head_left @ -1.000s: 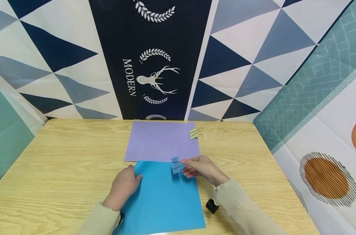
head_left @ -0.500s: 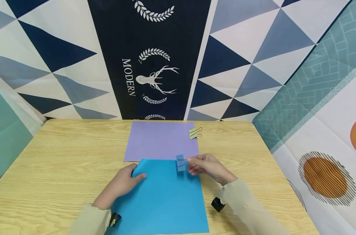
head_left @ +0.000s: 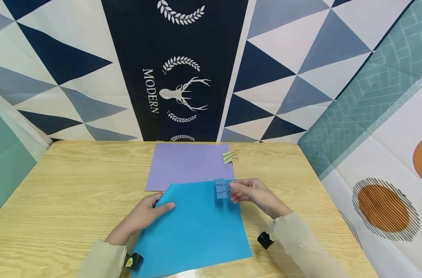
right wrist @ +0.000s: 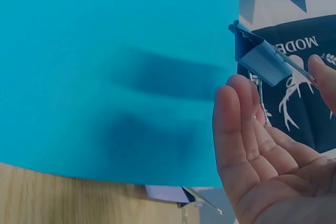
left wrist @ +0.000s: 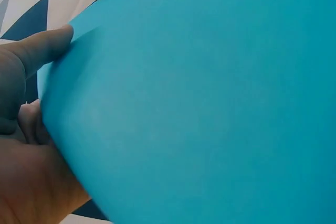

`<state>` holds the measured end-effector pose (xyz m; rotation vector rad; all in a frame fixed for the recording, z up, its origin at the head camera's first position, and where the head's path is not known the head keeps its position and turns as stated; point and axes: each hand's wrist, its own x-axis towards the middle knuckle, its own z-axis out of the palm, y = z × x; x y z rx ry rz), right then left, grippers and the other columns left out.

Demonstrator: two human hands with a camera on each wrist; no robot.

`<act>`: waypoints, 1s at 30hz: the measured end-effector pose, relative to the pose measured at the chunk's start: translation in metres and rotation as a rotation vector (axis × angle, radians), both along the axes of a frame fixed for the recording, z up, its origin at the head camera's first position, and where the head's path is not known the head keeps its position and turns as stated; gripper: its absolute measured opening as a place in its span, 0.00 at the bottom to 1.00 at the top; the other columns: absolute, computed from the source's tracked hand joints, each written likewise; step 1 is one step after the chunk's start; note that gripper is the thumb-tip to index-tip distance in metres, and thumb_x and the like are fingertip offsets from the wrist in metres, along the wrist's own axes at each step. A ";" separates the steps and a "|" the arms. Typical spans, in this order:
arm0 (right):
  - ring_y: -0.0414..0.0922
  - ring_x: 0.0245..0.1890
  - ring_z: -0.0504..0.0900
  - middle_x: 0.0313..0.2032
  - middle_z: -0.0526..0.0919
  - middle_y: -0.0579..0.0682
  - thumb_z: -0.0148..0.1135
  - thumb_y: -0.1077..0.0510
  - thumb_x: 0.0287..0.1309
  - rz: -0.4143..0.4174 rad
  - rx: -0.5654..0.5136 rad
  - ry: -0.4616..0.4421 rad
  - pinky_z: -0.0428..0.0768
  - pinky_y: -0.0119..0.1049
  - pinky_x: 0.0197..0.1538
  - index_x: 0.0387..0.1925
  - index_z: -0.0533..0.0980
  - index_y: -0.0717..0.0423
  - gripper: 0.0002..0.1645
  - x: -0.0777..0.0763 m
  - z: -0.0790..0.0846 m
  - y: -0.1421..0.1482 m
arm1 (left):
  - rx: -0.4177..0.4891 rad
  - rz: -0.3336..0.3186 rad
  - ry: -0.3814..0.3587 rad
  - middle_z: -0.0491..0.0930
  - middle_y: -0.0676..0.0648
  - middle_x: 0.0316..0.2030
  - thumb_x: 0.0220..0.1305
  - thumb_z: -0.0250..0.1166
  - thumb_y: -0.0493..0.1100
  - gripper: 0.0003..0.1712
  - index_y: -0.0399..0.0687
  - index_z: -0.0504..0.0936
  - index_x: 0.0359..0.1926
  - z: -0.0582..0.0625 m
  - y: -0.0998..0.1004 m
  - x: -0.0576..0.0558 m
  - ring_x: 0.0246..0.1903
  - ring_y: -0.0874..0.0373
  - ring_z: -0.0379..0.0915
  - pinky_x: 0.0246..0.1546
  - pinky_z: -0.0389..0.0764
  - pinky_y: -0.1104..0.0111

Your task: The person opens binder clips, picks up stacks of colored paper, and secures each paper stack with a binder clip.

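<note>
A sheet of blue paper is raised at a tilt above the wooden table, its upper left part bent. My left hand grips its left edge, thumb on top and fingers behind. Near the paper's upper right corner, my right hand pinches a blue binder clip by its wire handles. In the right wrist view the binder clip is beside the paper's edge; whether it touches the paper I cannot tell. Behind lies a purple sheet with a yellow binder clip on its right edge.
The wooden table ends at a patterned cloth backdrop. A black band is at the right wrist and another black band at the left.
The blue paper's far edge has risen and now covers more of the purple sheet's near edge. My right hand has moved right and slightly up with the blue binder clip.
</note>
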<state>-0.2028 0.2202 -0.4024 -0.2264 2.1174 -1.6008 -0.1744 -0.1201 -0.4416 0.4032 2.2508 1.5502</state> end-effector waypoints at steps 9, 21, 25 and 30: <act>0.52 0.43 0.82 0.43 0.80 0.58 0.52 0.45 0.65 -0.010 -0.005 0.057 0.80 0.40 0.50 0.57 0.68 0.69 0.33 0.002 0.010 0.014 | 0.067 -0.013 -0.028 0.79 0.35 0.41 0.67 0.56 0.50 0.32 0.30 0.65 0.62 0.004 -0.003 -0.002 0.31 0.52 0.82 0.31 0.81 0.62; 0.51 0.43 0.83 0.45 0.81 0.60 0.51 0.46 0.66 -0.081 0.062 0.138 0.79 0.37 0.51 0.58 0.68 0.67 0.31 0.004 0.022 0.039 | 0.145 -0.046 -0.054 0.81 0.33 0.40 0.68 0.55 0.48 0.34 0.28 0.59 0.65 0.013 -0.007 -0.002 0.31 0.52 0.83 0.32 0.83 0.62; 0.48 0.43 0.84 0.45 0.82 0.56 0.51 0.46 0.66 -0.109 0.061 0.170 0.80 0.33 0.50 0.58 0.69 0.67 0.30 0.004 0.024 0.048 | 0.161 -0.059 -0.070 0.79 0.31 0.45 0.69 0.54 0.49 0.33 0.29 0.59 0.65 0.014 -0.009 -0.002 0.36 0.54 0.83 0.37 0.83 0.62; 0.44 0.42 0.84 0.42 0.84 0.49 0.53 0.45 0.65 -0.155 0.053 0.185 0.80 0.32 0.48 0.57 0.70 0.67 0.31 0.002 0.024 0.059 | 0.171 -0.061 -0.089 0.76 0.31 0.50 0.69 0.54 0.50 0.34 0.30 0.59 0.66 0.015 -0.012 -0.001 0.40 0.54 0.82 0.41 0.82 0.63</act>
